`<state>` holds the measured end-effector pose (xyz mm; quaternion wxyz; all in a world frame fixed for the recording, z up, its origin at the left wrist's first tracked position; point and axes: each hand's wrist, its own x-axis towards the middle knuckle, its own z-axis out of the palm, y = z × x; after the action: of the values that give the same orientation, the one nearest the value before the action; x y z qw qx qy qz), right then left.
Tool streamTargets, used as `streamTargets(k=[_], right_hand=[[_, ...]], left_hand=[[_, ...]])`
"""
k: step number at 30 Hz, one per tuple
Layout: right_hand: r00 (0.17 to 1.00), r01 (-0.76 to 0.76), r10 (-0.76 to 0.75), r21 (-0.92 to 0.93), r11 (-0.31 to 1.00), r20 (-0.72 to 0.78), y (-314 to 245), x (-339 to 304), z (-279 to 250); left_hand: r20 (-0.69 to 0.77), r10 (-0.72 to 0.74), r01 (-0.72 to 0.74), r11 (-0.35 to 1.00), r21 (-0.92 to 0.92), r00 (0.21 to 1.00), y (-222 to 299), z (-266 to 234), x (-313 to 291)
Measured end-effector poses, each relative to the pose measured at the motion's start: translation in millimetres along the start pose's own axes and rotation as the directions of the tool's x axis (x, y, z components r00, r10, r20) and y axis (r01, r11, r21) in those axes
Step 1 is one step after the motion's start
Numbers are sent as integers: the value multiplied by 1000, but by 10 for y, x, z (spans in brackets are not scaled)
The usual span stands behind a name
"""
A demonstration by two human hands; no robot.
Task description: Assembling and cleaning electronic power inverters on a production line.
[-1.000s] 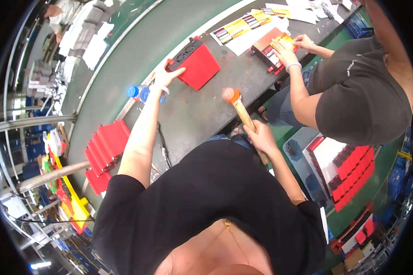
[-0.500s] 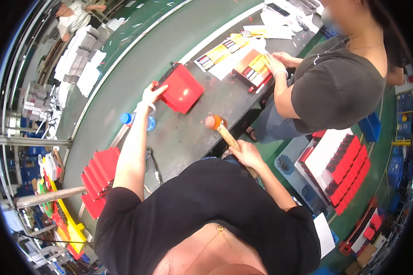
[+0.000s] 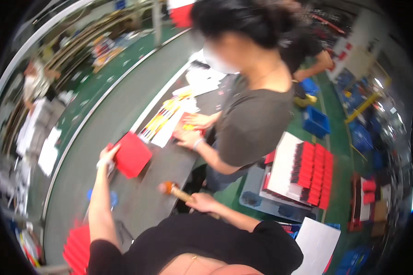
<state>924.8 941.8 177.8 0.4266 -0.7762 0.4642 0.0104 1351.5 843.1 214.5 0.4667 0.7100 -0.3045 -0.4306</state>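
Note:
At the left, my left hand (image 3: 107,156) grips the near-left edge of a red rectangular box (image 3: 133,156), whose flat face is turned up. Motion blur hides whether the box rests on the workbench or is held off it. My right hand (image 3: 203,202) is closed round the wooden handle of a mallet (image 3: 181,195) with an orange-brown head, low over the bench edge in front of my body. The mallet head is apart from the box. Blurred blue-capped bottles (image 3: 109,198) stand beside my left forearm.
A co-worker (image 3: 257,123) stands at the right of the bench (image 3: 163,167), hands on a red box with a yellow label. Labels and papers (image 3: 167,117) lie beyond. Red boxes (image 3: 314,174) fill a pallet at right; stacked red parts (image 3: 77,247) are at lower left.
My view has swung right, so the bench has shifted left and down and more of the pallet side shows. Both hands keep their holds on the red box and the mallet.

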Motion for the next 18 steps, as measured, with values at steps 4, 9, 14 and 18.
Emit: streamTargets(k=[4,9,14,18], right_hand=[[999,35,-35,7,999,-11,52,34,63],[1000,-7,7,5,1000,-29,10,-5,32],[998,57,-56,-5,998,8,-44,-22,13],[995,103,-103,-77,992,4,-36,114,-5]], left_hand=[[-134,71,-40,974,221,988,-412,-171,541],[-112,131,-97,959,266,985,-291,-39,461],[-157,123,-64,940,335,980,-444,-203,364],[-32,152,-139,955,261,988,29,125,-24]])
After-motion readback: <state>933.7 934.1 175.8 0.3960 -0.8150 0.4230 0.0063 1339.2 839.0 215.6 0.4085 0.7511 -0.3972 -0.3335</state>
